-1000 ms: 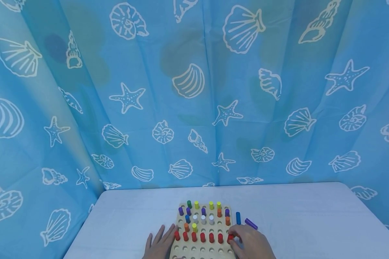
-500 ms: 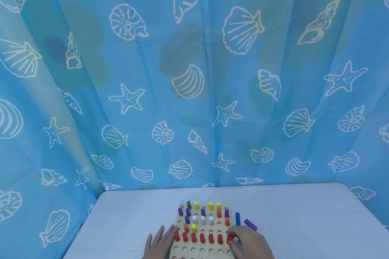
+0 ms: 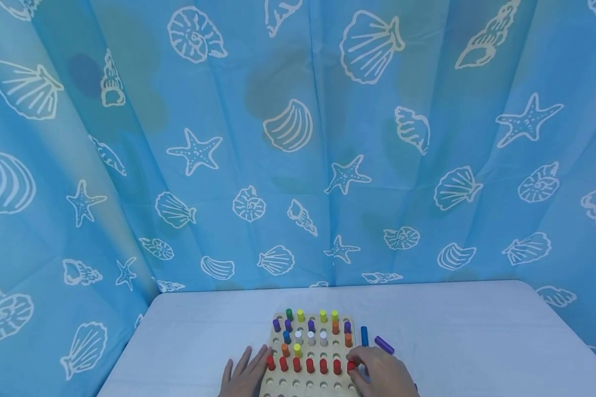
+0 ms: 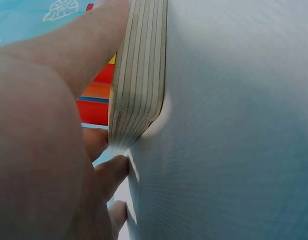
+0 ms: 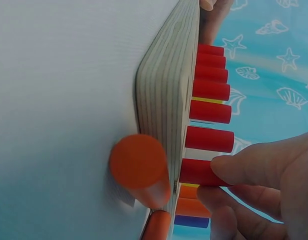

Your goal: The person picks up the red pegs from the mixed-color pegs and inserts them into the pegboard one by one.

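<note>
My right hand (image 3: 384,372) pinches a red peg (image 5: 196,171) between thumb and fingers. This peg stands in the pegboard at the right end of a row of several red pegs (image 3: 310,365). The wooden pegboard (image 3: 298,381) lies on the table, its near part cut off by the head view. My left hand (image 3: 243,375) rests at the board's left edge with fingers extended. In the left wrist view its fingertips (image 4: 114,172) lie near the board's layered corner (image 4: 139,90). Farther back on the board stand green, yellow, purple, orange, blue and white pegs (image 3: 310,338).
Right of the board lie a blue peg (image 3: 365,335) and a purple peg (image 3: 384,345). In the right wrist view, an orange peg (image 5: 139,162) and another orange peg (image 5: 157,225) are beside the board's edge. A blue shell-print curtain (image 3: 298,165) hangs behind the white table (image 3: 452,331).
The head view has shifted slightly. My right hand keeps its pinch on the end red peg, with hardly any movement, and my left hand stays at the board's edge.
</note>
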{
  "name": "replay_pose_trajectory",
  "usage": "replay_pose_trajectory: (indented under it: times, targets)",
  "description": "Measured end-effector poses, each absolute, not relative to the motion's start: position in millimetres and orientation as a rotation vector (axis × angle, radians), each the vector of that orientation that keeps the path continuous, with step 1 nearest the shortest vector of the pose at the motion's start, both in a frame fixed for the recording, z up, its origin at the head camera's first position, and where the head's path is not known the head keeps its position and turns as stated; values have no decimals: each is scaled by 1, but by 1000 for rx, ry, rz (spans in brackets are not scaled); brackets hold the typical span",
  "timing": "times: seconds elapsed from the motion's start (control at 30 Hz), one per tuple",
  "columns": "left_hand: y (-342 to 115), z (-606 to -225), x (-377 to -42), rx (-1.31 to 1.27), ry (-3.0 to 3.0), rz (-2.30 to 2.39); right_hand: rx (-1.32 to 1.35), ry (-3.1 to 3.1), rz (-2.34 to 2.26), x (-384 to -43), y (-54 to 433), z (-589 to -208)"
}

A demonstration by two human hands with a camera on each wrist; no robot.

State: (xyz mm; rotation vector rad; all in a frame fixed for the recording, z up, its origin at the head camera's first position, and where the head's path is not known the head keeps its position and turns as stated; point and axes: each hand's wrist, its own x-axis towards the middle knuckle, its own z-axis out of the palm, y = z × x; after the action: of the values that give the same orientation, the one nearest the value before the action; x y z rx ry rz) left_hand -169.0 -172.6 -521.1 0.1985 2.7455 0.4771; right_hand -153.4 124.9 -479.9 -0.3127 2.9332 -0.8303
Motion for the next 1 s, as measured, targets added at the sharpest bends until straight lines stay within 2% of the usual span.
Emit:
replay_pose_trajectory:
  times: [0.47,1.0]
  targets:
    - [-175,-522,-168,217,2743,508,-313,2942,-817,-154,125,-481]
    - [-177,-521,-171,225,2717,501,-146,2962,-828,-148,129,-469]
